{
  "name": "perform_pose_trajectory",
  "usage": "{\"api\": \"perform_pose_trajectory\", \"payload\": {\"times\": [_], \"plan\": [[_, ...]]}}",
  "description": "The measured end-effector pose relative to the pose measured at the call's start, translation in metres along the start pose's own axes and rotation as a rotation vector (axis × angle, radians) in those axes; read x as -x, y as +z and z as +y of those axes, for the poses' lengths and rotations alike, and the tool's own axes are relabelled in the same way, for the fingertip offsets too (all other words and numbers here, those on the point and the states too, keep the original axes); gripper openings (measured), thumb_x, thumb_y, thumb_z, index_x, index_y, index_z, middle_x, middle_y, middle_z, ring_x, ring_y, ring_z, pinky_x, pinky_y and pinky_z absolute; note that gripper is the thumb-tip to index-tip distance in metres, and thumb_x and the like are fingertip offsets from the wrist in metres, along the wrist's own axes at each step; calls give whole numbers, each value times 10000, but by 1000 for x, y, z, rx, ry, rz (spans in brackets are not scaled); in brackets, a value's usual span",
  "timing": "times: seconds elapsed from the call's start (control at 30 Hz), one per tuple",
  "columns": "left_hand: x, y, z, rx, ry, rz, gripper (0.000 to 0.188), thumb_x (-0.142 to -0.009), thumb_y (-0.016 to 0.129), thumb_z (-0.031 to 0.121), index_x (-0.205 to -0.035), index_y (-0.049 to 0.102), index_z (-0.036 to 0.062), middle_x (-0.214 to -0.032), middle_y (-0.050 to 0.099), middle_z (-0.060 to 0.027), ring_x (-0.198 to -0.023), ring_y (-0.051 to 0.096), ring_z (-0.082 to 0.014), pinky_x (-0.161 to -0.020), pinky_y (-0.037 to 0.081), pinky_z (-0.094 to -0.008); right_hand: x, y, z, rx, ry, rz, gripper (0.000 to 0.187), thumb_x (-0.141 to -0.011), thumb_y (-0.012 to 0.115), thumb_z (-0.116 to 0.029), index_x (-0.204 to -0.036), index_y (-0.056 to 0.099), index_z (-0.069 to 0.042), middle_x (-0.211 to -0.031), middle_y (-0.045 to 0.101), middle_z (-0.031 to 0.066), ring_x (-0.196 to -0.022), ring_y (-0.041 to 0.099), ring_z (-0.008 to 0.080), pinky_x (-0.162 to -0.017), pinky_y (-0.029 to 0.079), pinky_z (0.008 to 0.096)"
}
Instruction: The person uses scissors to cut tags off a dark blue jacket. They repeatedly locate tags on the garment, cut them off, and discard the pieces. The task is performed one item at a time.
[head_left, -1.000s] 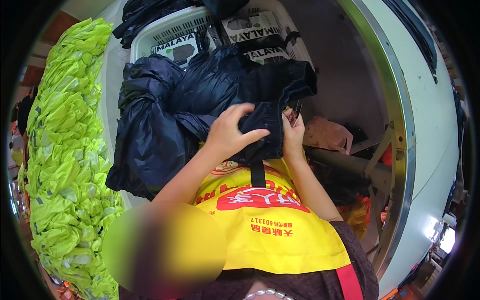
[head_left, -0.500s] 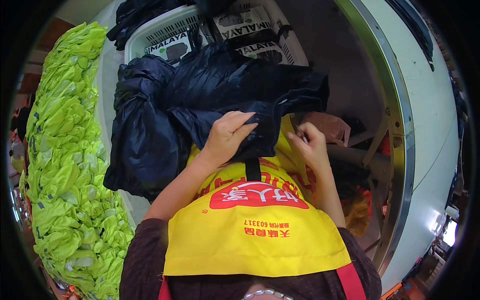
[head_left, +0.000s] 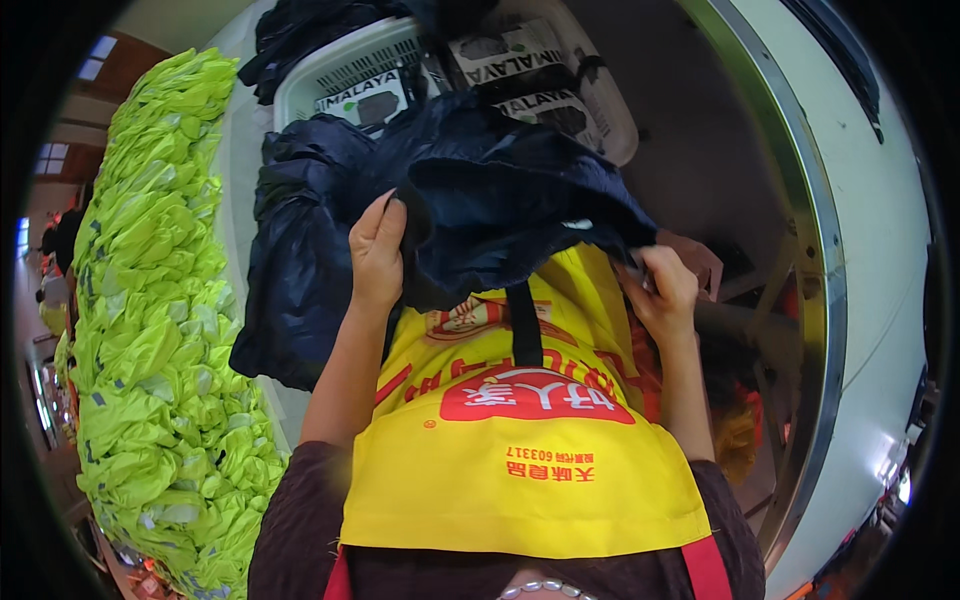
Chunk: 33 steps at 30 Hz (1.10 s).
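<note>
A dark navy garment (head_left: 330, 210) of thin, shiny cloth lies bunched in front of me, its wide open edge turned my way. My left hand (head_left: 378, 250) is closed on that edge, pinching it between thumb and fingers. At the other end of the opening, my right hand (head_left: 662, 290) is closed at the garment's corner, and the edge stretches between both hands. Something small and greyish shows by the right fingertips, too unclear to name. A small pale label (head_left: 577, 225) shows inside the opening. Below it is the yellow apron (head_left: 520, 500) that I wear.
Beyond the garment stands a white plastic basket (head_left: 345, 60) holding printed packages (head_left: 372, 100). A long heap of bright yellow-green garments (head_left: 160, 330) fills the left side. To the right runs a metal-edged pale table (head_left: 880, 260), with a brownish-pink piece (head_left: 700, 262) beside my right hand.
My left hand has moved left and up along the edge, and my right hand has come onto the garment's right corner. The opening is now spread wider and shows its inside.
</note>
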<state>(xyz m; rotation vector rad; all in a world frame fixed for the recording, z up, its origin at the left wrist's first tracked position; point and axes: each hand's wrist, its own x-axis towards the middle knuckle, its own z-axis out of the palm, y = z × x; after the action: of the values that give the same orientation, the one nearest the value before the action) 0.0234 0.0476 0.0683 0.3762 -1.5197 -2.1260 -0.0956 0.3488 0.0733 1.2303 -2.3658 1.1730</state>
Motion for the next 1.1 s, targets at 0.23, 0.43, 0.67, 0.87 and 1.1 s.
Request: {"api": "perform_pose_trajectory", "payload": {"times": [0.23, 0.43, 0.67, 0.87, 1.1], "plan": [[-52, 20, 10, 43, -93, -8, 257, -932, 515, 212, -1052, 609, 5, -956, 643, -34, -832, 600, -93, -764, 467, -207, 0, -12, -28, 46, -164, -289, 178, -638, 668, -12, -801, 613, -60, -734, 578, 68, -613, 593, 217, -516, 491, 294], [-90, 15, -41, 287, -440, -178, 232, -922, 535, 231, -1016, 632, 43, -872, 658, -11, -746, 610, -80, -698, 485, -203, 18, 2, -51, -167, -128, -595, 134, -711, 635, -59, -839, 597, -66, -765, 594, 73, -689, 607, 234, -538, 497, 309], [-63, 27, -38, 170, -330, -358, 252, -935, 516, 231, -1046, 621, 31, -992, 641, -5, -884, 584, -75, -813, 452, -204, -21, -48, -39, -747, 117, -290, 100, -695, 702, -25, -755, 621, -27, -769, 638, 68, -621, 579, 130, -549, 435, 231], [-36, 26, -22, 143, -342, -522, 281, -945, 491, 190, -1132, 576, -3, -1006, 637, -27, -912, 580, -88, -842, 454, -224, -86, 0, -40, -232, -22, -73, 417, -656, 747, -67, -1039, 589, -32, -1044, 615, 136, -900, 625, 274, -728, 503, 317], [-7, 36, 8, -398, 250, -614, 166, -774, 660, 46, -929, 665, -14, -840, 649, -79, -740, 608, -176, -695, 474, -254, -77, 22, -30, -657, 121, -345, 189, -696, 740, -53, -841, 627, -8, -749, 610, 52, -660, 577, 115, -598, 432, 220]]}}
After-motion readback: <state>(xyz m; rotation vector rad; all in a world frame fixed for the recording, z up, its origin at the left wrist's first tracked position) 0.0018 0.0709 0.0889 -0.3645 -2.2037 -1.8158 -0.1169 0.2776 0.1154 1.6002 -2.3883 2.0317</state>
